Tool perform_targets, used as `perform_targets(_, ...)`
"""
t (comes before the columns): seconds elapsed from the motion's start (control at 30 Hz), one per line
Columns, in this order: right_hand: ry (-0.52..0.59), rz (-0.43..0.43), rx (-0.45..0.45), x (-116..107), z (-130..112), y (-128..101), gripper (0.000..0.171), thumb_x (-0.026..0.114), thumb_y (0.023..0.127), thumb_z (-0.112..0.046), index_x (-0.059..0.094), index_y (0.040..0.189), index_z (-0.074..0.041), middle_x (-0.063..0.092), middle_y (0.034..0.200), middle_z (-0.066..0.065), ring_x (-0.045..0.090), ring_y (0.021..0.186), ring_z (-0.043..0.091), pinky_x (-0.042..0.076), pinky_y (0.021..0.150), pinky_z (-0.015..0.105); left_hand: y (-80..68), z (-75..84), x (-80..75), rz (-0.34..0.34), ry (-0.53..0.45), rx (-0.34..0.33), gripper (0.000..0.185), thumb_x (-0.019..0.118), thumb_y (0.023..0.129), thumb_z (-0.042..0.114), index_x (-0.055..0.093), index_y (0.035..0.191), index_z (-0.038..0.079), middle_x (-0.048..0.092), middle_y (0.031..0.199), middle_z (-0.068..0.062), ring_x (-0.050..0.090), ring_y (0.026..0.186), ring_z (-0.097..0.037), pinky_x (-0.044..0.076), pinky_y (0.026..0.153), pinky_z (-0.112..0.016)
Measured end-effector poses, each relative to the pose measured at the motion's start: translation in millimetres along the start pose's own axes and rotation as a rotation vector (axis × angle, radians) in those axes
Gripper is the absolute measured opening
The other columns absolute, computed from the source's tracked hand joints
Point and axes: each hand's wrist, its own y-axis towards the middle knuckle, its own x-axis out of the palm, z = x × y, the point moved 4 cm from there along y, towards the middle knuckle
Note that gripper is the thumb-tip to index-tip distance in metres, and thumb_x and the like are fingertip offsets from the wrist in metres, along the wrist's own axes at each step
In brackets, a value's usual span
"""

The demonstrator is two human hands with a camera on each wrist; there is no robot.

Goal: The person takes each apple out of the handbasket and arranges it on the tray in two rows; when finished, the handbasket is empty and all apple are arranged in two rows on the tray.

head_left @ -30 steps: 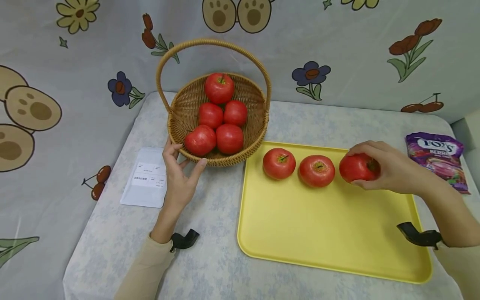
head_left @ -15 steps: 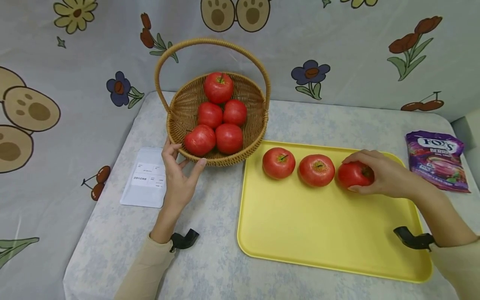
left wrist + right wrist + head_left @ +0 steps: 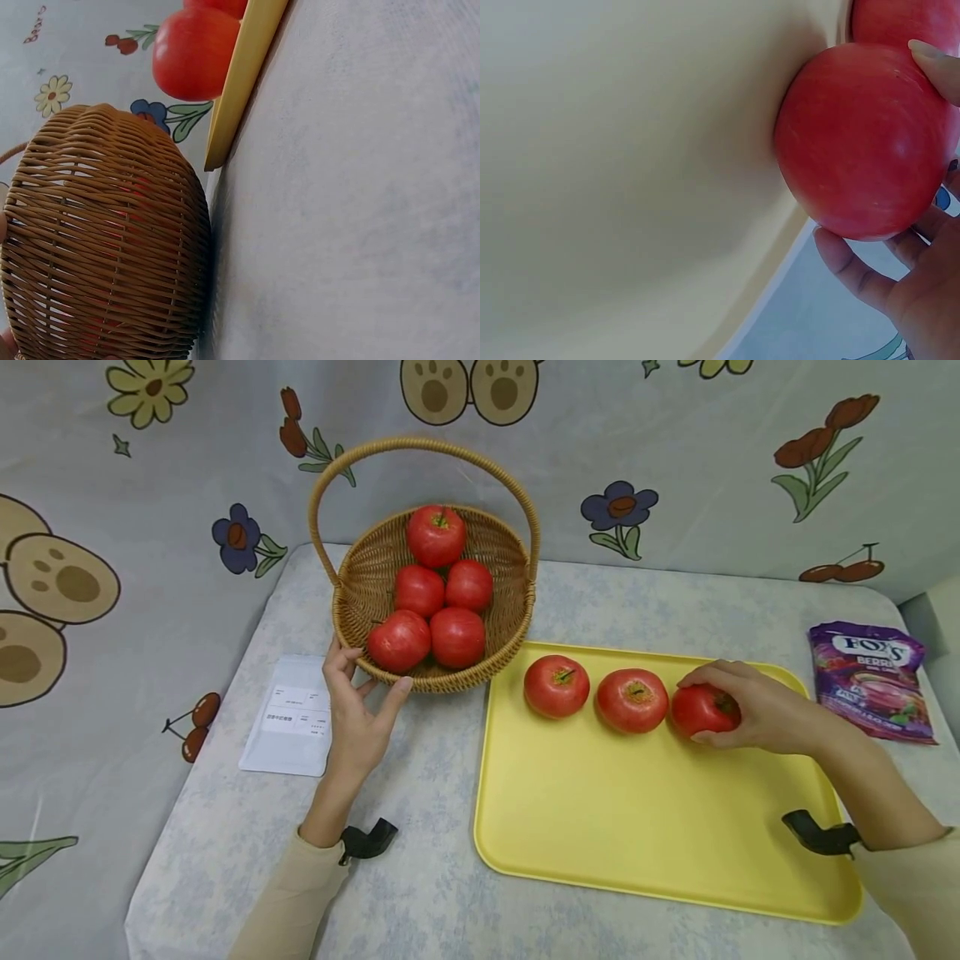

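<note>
Near the far edge of the yellow tray (image 3: pixel 645 827), our right hand (image 3: pixel 765 710) grasps a red apple (image 3: pixel 697 710), its stem end tipped toward the right edge; our left hand (image 3: pixel 360 714) grips the wicker basket (image 3: pixel 480 676) by its lower rim.

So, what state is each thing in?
Brown wicker basket, handle up, holding five round red apples.
Yellow rectangular tray, bearing three apples.
Right hand, gripping the rightmost apple.
Left hand, touching the basket's rim.
Purple FOX'S bag, lying flat, seal unclear.
White rectangular packet, lying flat.
</note>
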Motion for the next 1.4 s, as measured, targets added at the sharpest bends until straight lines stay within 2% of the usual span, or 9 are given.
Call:
perform_targets(0.33,-0.017,-0.006,0.021,1.2,-2.6,-3.0,0.069,0.087,0.073,-0.027,0.052,0.131,-0.017,0.045,0.136,0.02,0.045,0.117,0.044,0.053,0.082,0.06,-0.7,0.5,0.1,0.003,-0.009,-0.014,0.061,0.067,0.088,0.0,0.025,0.129,-0.015,-0.001,0.159,-0.03,0.018,0.147,-0.042,0.04,0.102,-0.057)
perform_targets(0.57,-0.044,0.175,-0.048,-17.4,-23.5,-4.9,0.069,0.089,0.07,-0.014,0.057,0.131,-0.011,0.045,0.141,0.018,0.044,0.124,0.044,0.048,0.085,0.065,-0.5,0.9,1.5,0.0,-0.003,-0.001,0.059,0.067,0.088,0.0,0.025,0.127,-0.013,0.0,0.159,-0.029,0.02,0.147,-0.041,0.041,0.101,-0.056)
perform_targets(0.63,-0.05,0.233,-0.096,-24.8,-35.0,-0.8,0.069,0.088,0.07,-0.011,0.057,0.131,-0.012,0.048,0.141,0.013,0.044,0.127,0.039,0.048,0.099,0.05,-0.2,1.0,1.7,0.0,0.0,0.002,0.058,0.067,0.088,-0.001,0.025,0.127,-0.014,0.001,0.159,-0.029,0.021,0.147,-0.041,0.041,0.1,-0.055)
perform_targets(0.7,-0.055,0.281,-0.154,-31.3,-49.0,5.4,0.069,0.087,0.07,-0.009,0.057,0.132,-0.014,0.05,0.141,0.009,0.045,0.128,0.034,0.044,0.105,0.036,-0.3,1.1,1.9,0.001,-0.001,0.001,0.059,0.067,0.088,0.0,0.025,0.127,-0.014,0.001,0.159,-0.029,0.021,0.147,-0.04,0.041,0.1,-0.055)
perform_targets(0.8,-0.057,0.327,-0.241,-38.3,-70.0,18.6,0.069,0.086,0.071,-0.009,0.057,0.133,-0.016,0.053,0.139,0.006,0.046,0.129,0.029,0.041,0.109,0.031,-0.4,0.8,2.0,0.003,-0.007,-0.005,0.059,0.066,0.089,0.0,0.025,0.128,-0.015,0.0,0.159,-0.029,0.02,0.147,-0.041,0.041,0.1,-0.055)
perform_targets(0.9,-0.032,0.326,-0.28,-41.6,-90.9,34.6,0.064,0.084,0.075,-0.013,0.057,0.133,-0.018,0.052,0.14,0.006,0.045,0.131,0.029,0.042,0.101,0.057,-0.8,0.4,1.9,0.006,-0.006,-0.01,0.059,0.066,0.089,0.0,0.025,0.129,-0.014,-0.001,0.159,-0.03,0.019,0.147,-0.041,0.041,0.101,-0.055)
perform_targets(0.93,-0.021,0.32,-0.292,-42.2,-97.7,40.3,0.063,0.084,0.077,-0.014,0.057,0.134,-0.018,0.052,0.141,0.006,0.045,0.131,0.029,0.042,0.1,0.059,-0.9,0.3,1.7,0.007,-0.006,-0.011,0.059,0.066,0.089,0.0,0.025,0.129,-0.014,-0.001,0.159,-0.03,0.019,0.147,-0.042,0.041,0.101,-0.055)
perform_targets(1.1,0.022,0.294,-0.352,-39.9,-130.1,68.8,0.06,0.081,0.081,-0.022,0.056,0.134,-0.02,0.051,0.141,0.003,0.044,0.133,0.024,0.042,0.103,0.056,-1.2,0.2,0.9,0.008,-0.005,-0.012,0.059,0.066,0.089,0.001,0.025,0.129,-0.014,0.0,0.159,-0.03,0.018,0.147,-0.042,0.041,0.101,-0.055)
perform_targets(1.4,0.112,0.321,-0.541,-25.2,-173.7,115.4,0.052,0.076,0.086,-0.024,0.056,0.134,-0.016,0.054,0.137,0.0,0.047,0.13,0.015,0.041,0.107,0.038,-0.7,0.2,1.9,0.002,-0.007,-0.002,0.059,0.066,0.089,0.0,0.024,0.128,-0.015,0.0,0.159,-0.029,0.019,0.147,-0.042,0.041,0.1,-0.055)
